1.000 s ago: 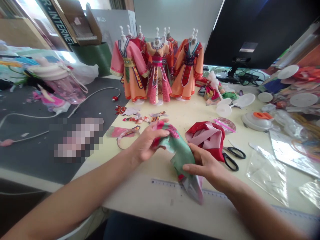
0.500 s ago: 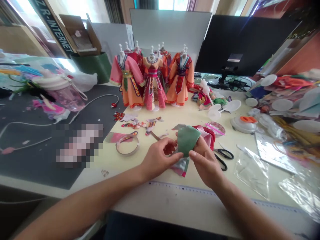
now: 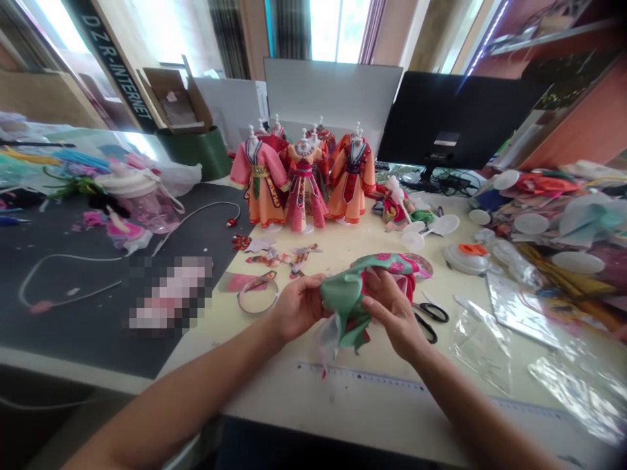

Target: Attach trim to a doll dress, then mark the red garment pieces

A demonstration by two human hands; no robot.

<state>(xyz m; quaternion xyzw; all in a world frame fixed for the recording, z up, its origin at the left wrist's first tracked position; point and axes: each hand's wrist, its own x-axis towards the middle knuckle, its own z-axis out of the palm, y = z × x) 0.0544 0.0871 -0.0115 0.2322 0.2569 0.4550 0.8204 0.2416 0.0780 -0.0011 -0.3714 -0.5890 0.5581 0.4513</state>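
A small green doll garment [image 3: 345, 290] with pink trim is stretched between both hands above the table. My left hand [image 3: 300, 305] is closed on its left edge, the fingertips partly behind the cloth. My right hand [image 3: 396, 316] grips the garment from the right, some fingers tucked into its folds. A whitish flap with a bit of pink hangs below. Just right of my right hand lie black-handled scissors [image 3: 431, 320], their blades hidden. Left of my left hand rests a roll of tape [image 3: 257, 294] on a pink fabric scrap.
Several dressed doll forms [image 3: 306, 189] stand at the back, before a black monitor [image 3: 458, 130]. Patterned scraps [image 3: 284, 258] lie in front of them. Plastic bags [image 3: 480, 343] and heaped fabrics fill the right. A ruler [image 3: 362, 377] runs along the front; a pink jug [image 3: 151, 202] stands left.
The green cloth, folded small before, is now spread wider, showing pink-patterned parts and a hanging pale flap. My left hand has shifted left. The whole view has tilted upward.
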